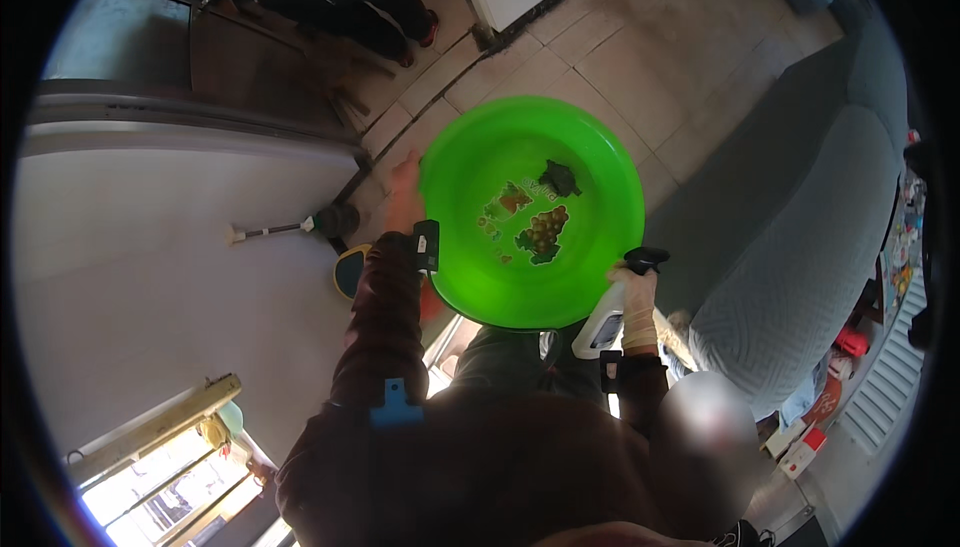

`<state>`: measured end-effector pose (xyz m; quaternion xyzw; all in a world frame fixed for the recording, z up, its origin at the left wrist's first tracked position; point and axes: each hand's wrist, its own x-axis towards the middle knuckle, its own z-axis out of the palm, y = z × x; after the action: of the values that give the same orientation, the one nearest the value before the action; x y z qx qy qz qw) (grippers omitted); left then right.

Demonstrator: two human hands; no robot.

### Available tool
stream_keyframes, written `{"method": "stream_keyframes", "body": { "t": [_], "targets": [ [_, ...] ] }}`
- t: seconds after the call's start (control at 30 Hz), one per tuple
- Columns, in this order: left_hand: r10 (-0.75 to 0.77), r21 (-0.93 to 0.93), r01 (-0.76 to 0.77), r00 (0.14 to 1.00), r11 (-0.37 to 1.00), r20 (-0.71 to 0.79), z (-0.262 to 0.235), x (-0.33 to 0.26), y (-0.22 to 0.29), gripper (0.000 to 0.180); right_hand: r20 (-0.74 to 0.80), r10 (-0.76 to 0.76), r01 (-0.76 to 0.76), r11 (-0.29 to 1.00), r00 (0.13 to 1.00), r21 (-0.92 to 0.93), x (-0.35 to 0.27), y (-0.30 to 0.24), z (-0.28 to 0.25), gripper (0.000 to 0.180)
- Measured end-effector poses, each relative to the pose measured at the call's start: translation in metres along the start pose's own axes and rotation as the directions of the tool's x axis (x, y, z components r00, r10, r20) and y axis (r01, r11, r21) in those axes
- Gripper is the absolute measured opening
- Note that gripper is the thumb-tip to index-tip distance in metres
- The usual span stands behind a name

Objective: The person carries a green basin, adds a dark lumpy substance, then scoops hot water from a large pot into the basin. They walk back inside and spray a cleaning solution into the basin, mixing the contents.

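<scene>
A large round green plastic basin (pixel 455 257) is in front of my body, its inner floor printed with a bunch of grapes and other pictures. A small dark crumpled thing (pixel 559 179), perhaps a rag, lies inside it. My left hand (pixel 404 192) is at the basin's left rim, gripping it; the fingers are partly hidden and slightly blurred. At the lower right rim, my right hand (pixel 640 297), in a pale glove, is closed around a spray bottle (pixel 602 324) with a white body and black trigger head. That hand is close to the rim; I cannot tell whether it touches.
A toilet brush or plunger (pixel 290 230) and a small dark oval thing with a yellow rim (pixel 350 271) are by the left wall. A grey quilted cover (pixel 800 277) drapes furniture at right. Another person's legs (pixel 385 7) are at the top, beyond the tiled floor (pixel 640 57).
</scene>
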<state>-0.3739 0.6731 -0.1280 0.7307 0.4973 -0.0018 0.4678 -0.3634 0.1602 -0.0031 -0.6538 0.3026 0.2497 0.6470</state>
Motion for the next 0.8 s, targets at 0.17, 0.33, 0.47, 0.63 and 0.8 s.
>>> {"method": "stream_keyframes", "body": {
  "t": [0.17,0.33,0.47,0.63,0.8],
  "targets": [
    [-0.155,-0.186,0.146,0.987,0.972,-0.035,0.010,0.017,0.088,0.058,0.010,-0.008,0.008,1.000,1.000,0.007,0.053,-0.087,0.031,0.024],
    [0.052,-0.671,0.114,0.974,0.733,0.222,0.013,-0.002,0.183,0.037,0.064,-0.072,0.076,0.996,0.995,-0.056,0.125,-0.140,0.049,0.023],
    [0.301,-0.211,-0.256,0.928,0.943,0.219,0.041,-0.003,0.242,0.038,0.078,-0.142,0.155,0.967,0.987,-0.201,0.197,-0.174,0.053,0.032],
    [-0.036,-0.533,0.175,0.964,0.828,0.262,0.081,0.029,0.290,0.043,0.026,-0.039,0.044,0.978,0.999,-0.202,0.243,-0.251,0.057,0.032],
    [-0.122,-0.587,0.285,0.946,0.758,0.302,0.189,0.078,0.386,0.041,-0.027,-0.019,0.020,0.999,0.999,0.032,0.346,-0.328,0.027,0.027]
  ]
}}
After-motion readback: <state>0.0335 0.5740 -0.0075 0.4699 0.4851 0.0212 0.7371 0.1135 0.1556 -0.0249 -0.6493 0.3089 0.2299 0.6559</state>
